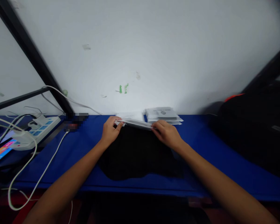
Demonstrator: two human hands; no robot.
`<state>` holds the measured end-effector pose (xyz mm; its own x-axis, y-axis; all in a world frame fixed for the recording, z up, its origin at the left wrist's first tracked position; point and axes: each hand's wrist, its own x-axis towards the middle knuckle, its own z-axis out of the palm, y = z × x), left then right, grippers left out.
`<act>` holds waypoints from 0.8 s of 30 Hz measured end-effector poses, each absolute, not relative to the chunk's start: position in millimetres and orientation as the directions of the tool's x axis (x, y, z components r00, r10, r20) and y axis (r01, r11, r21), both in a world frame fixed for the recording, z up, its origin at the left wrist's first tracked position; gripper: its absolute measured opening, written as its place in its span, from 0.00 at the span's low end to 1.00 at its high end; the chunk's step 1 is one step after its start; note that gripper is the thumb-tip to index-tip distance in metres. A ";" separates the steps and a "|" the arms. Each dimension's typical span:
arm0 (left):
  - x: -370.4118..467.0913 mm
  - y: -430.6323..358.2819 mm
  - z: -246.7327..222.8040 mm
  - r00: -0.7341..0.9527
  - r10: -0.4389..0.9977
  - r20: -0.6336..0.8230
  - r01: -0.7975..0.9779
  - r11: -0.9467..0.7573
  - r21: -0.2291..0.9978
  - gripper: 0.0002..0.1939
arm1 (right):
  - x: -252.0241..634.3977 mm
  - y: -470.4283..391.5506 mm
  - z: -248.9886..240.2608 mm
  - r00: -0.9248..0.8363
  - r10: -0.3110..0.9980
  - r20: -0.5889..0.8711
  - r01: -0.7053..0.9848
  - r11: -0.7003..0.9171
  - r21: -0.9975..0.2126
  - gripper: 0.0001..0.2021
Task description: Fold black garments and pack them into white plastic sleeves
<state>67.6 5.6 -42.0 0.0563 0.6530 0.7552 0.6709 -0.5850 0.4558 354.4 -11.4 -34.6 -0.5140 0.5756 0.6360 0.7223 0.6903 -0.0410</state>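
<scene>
Blue cloth covers the table (200, 149) against a white wall. Both hands pinch a flat clear packet (136, 123) at its ends, left hand (110, 130) and right hand (166, 133), above a black garment (135, 155). More packets (162, 114) lie stacked just behind; a power strip (38, 130) sits far left.

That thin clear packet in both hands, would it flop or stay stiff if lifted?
The packet looks thin and flat, so probably light and bendy. Left hand and right hand pinch opposite ends, hinting it sags unsupported. Its glossy film may slip on the black cloth.
</scene>
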 end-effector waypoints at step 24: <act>111.8 -42.4 -39.5 0.573 0.347 0.742 0.552 -0.833 -0.037 0.08 | 318.5 -34.1 -45.9 -0.547 0.371 0.750 0.347 0.916 -0.200 0.08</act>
<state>111.8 -42.4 -39.5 0.5730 0.3470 0.7425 0.5522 -0.8329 -0.0369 318.5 -34.1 -45.9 -0.5469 0.3712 0.7505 0.3473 0.9162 -0.2000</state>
